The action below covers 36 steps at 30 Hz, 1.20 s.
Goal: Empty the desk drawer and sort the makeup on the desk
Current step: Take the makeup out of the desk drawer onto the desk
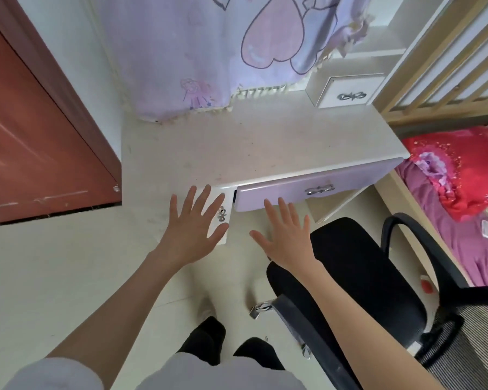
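A white desk (251, 144) stands ahead with a bare top. Its wide lilac drawer (288, 192) with a silver bow handle (320, 189) is closed under the front edge. My left hand (195, 226) is spread flat, fingers straight, in front of a small white side drawer (228, 205) with a silver handle (222, 213). My right hand (285, 237) is also spread flat, just below the lilac drawer's left end. Neither hand holds anything. No makeup is in view.
A black office chair (358, 263) stands right of my legs. A lilac cloth with hearts (223, 52) drapes over the desk's back. A small white drawer unit (347, 91) sits on the desk's far right. A red door (40, 150) is left, a bed (468, 178) right.
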Tool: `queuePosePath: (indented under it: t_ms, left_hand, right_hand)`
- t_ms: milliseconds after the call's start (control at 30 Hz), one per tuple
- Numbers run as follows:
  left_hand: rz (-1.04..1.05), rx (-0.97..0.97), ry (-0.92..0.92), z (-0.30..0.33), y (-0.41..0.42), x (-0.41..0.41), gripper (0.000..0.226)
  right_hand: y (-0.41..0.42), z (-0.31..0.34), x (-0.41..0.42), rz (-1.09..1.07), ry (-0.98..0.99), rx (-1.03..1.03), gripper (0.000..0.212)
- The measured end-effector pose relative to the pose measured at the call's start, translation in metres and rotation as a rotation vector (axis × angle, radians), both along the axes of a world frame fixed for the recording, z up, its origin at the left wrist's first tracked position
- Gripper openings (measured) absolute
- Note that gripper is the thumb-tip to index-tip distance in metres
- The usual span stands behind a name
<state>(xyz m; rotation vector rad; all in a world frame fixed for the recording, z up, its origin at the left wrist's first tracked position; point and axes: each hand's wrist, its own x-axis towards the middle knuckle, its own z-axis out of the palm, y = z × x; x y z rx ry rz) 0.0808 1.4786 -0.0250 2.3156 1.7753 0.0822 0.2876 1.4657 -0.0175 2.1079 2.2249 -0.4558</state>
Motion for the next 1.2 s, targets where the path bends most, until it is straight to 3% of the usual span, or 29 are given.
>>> queuePosePath:
  t_ms: [400,533,633,767,867,1033,1200]
  left_hand:
    - [-0.179,-0.204,0.065,-0.041,0.119,0.060,0.083]
    - [-0.194,-0.262,0.076,-0.067,0.148,0.091,0.084]
    - [-0.202,-0.291,0.077,-0.087,0.167,0.119,0.081]
    - [-0.183,-0.313,0.053,-0.111,0.188,0.141,0.077]
    - [-0.160,-0.227,0.013,-0.126,0.190,0.143,0.070]
    - [-0.142,-0.190,-0.024,-0.129,0.191,0.143,0.063]
    - [-0.080,-0.263,-0.081,-0.128,0.193,0.143,0.062]
  right_hand:
    - [0.105,-0.044,0.048,-0.131,0.002,-0.152,0.072]
    - [0.132,-0.089,0.089,-0.195,0.076,-0.193,0.055]
    - [0.156,-0.116,0.117,-0.528,0.457,-0.170,0.041]
    - [0.196,-0.152,0.146,-1.400,1.385,-0.211,0.044]
    - [0.215,-0.178,0.163,-1.704,1.868,-0.120,0.030]
    - [0.225,-0.188,0.169,-1.749,2.017,-0.046,0.037]
    - [0.226,-0.185,0.165,-1.675,1.974,-0.007,0.054]
